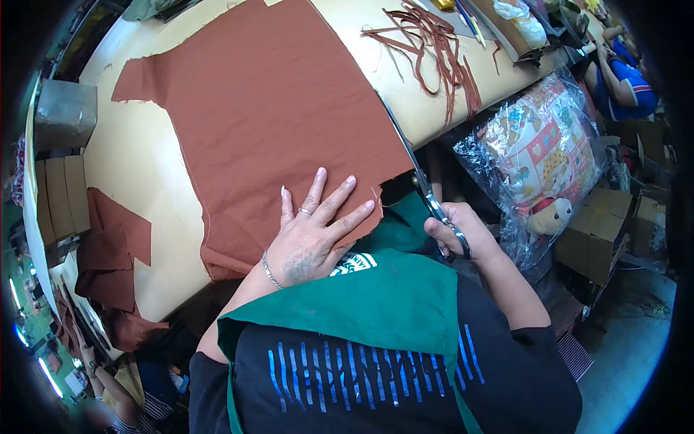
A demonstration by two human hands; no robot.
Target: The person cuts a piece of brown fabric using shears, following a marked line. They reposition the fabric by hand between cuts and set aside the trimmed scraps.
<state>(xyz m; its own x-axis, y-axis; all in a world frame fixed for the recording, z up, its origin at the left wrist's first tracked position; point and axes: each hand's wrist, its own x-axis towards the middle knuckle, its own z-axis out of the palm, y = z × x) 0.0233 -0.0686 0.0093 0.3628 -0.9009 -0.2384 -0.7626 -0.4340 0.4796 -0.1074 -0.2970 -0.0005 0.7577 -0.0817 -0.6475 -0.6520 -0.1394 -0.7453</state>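
Observation:
A large piece of rust-brown fabric (pixel 267 101) lies flat over the table, its near right corner hanging past the edge. My left hand (pixel 311 224) presses on it with fingers spread, a ring and a bracelet showing. My right hand (pixel 463 231) grips the scissors (pixel 430 199) by their handles, to the right of the cloth. Their long blades point up and left along the fabric's right edge. Whether the lower blade passes under the cloth is hidden.
Cut fabric strips (pixel 441 50) lie at the table's (pixel 347 18) far right. Brown scraps (pixel 116 246) hang over the left edge. A plastic-wrapped printed bundle (pixel 538 145) and cardboard boxes (pixel 596 231) stand at right. Other people (pixel 625 79) are at the far right and lower left.

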